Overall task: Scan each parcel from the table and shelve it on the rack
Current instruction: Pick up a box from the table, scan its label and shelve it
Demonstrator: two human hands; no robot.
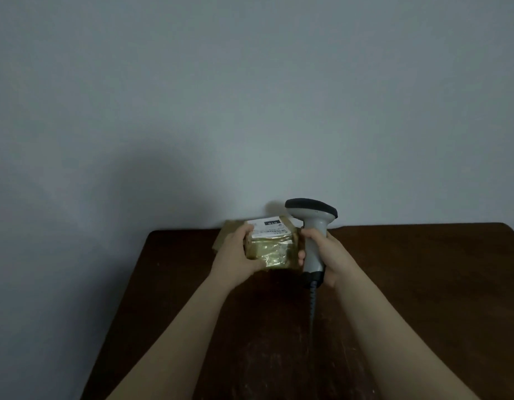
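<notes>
While the left hand (pixel 235 255) curls its fingers and thumb around a taped cardboard parcel (pixel 271 248) above the dark wooden table (pixel 423 284), the right hand (pixel 326 255) grips the handle of a grey barcode scanner (pixel 313 226), upright just beside the parcel's white label (pixel 268 227).

Dark brown wooden desk (pixel 423 284), top scuffed and faintly streaked, back edge set against a pale wall (pixel 250 96). At that back edge, left of centre, a flat cardboard parcel (pixel 225 233) lying on the wood, only partly in view. Dark coiled scanner cable (pixel 313 307) running over the top toward the near edge; unclear whether touching the wood.
</notes>
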